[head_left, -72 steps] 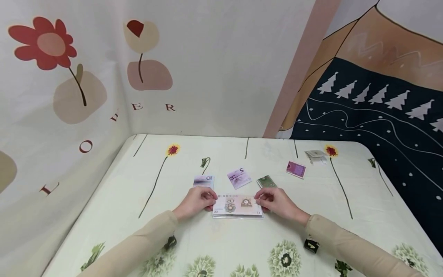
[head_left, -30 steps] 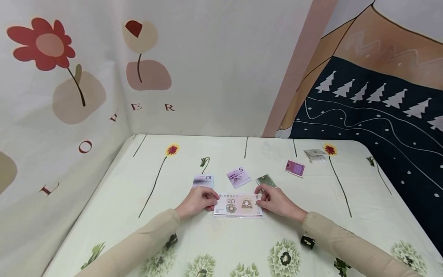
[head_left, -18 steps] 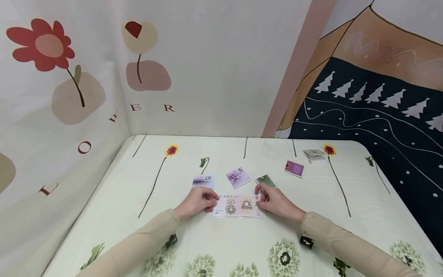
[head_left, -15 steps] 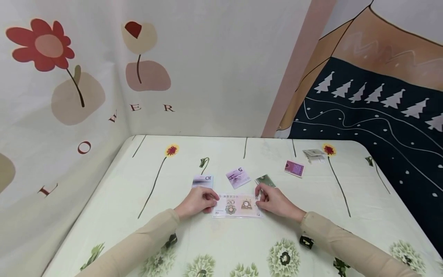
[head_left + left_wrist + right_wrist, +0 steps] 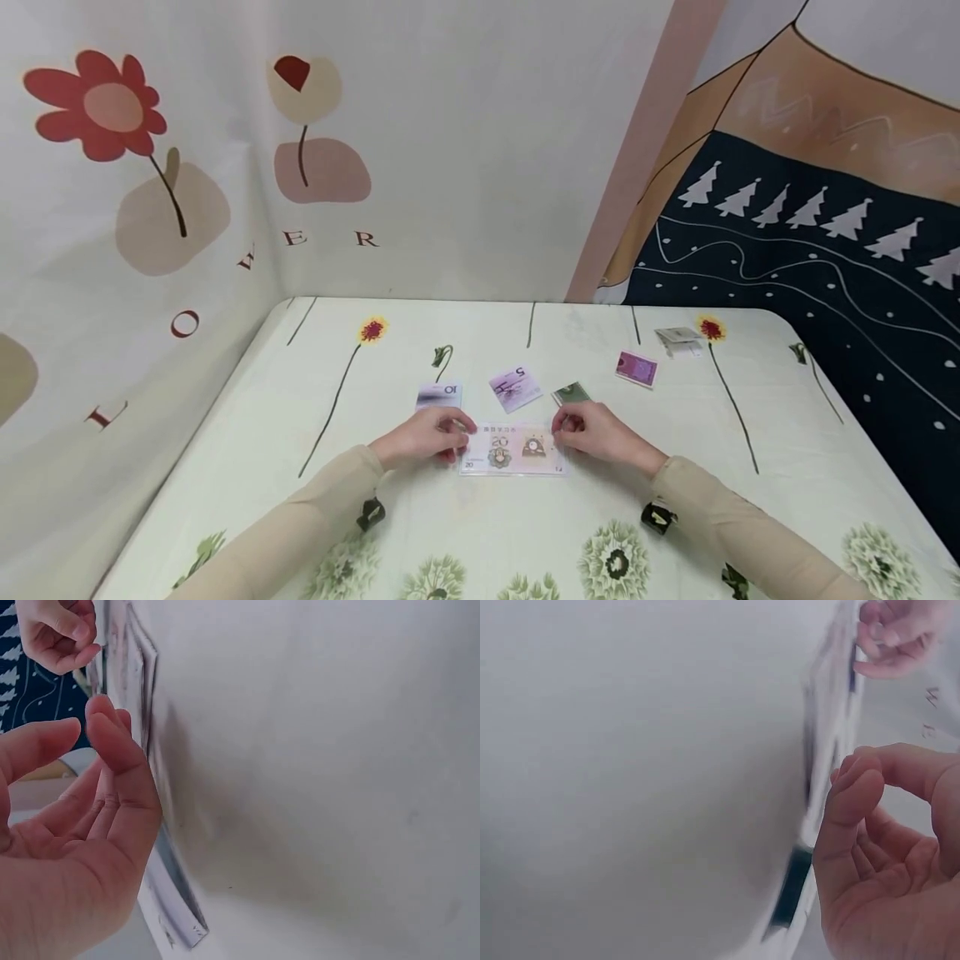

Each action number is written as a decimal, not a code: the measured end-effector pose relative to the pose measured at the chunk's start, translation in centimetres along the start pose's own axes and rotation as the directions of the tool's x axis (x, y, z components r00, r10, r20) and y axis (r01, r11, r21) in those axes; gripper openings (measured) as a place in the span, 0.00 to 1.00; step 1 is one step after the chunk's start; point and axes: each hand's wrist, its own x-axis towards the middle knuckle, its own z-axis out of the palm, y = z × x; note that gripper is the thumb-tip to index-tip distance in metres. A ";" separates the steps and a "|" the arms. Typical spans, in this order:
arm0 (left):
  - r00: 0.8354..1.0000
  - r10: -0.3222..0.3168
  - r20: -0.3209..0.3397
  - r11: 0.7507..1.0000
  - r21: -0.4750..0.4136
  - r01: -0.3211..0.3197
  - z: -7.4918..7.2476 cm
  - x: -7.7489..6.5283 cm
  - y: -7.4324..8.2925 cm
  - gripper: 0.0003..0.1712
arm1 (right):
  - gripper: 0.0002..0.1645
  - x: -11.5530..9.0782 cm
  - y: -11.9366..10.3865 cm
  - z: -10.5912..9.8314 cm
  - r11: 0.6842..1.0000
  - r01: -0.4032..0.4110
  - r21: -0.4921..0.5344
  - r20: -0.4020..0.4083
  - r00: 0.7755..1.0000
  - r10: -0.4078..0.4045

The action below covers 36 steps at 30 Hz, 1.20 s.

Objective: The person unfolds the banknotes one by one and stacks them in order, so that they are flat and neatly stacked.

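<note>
Released at left grip [image 5: 422, 435], can't tell at right grip [image 5: 602, 431]; near ends of pale-pink rectangular paper banknote stack [image 5: 513, 452].

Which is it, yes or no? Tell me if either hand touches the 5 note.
No, tablecloth shows between the 5 note and both the left hand and the right hand.

The note stack [image 5: 513, 450] lies on the table [image 5: 480, 533] between the left hand [image 5: 424, 434] and right hand [image 5: 602, 434]. Beyond it, left to right, lie the 10 note [image 5: 439, 395], the 5 note [image 5: 515, 389], a third note [image 5: 572, 392] behind the right hand, a fourth [image 5: 636, 368], and, farthest, a fifth [image 5: 678, 340].
</note>
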 end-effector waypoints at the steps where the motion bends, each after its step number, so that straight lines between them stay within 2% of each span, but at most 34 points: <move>1: 1.000 0.005 0.000 1.000 0.001 -0.005 -0.1 0.0 0.1 0.11 | 0.01 0.0 -0.1 -0.1 1.000 -0.004 0.019 -0.003 1.000 0.004; 6: 0.999 0.028 -0.038 1.000 0.007 -0.028 -0.9 -0.1 0.3 0.11 | 0.03 0.5 -0.5 -0.3 0.998 -0.012 0.058 -0.036 0.999 0.014; 15: 0.989 -0.017 -0.149 1.000 -0.013 0.015 -2.6 -0.4 -0.4 0.10 | 0.03 2.4 -0.8 1.2 0.998 0.052 0.025 -0.047 0.998 -0.051; 21: 0.970 -0.022 -0.243 1.000 -0.024 0.017 -3.6 -0.7 -1.1 0.13 | 0.02 3.6 -1.7 3.0 0.997 0.082 -0.010 -0.074 0.994 -0.082; 26: 0.949 -0.021 -0.313 1.000 0.002 0.022 -4.5 -0.8 -1.8 0.12 | 0.05 4.6 -2.7 4.5 0.994 0.099 0.036 -0.087 0.992 -0.095; 30: 0.942 -0.032 -0.334 0.999 0.002 0.035 -5.0 -1.0 -2.4 0.12 | 0.07 5.5 -3.2 5.6 0.995 0.095 0.044 -0.107 0.990 -0.090; 36: 0.932 -0.069 -0.355 0.998 -0.026 0.064 -5.5 -1.0 -3.1 0.12 | 0.09 6.9 -4.1 6.9 0.993 0.117 -0.023 -0.130 0.984 -0.119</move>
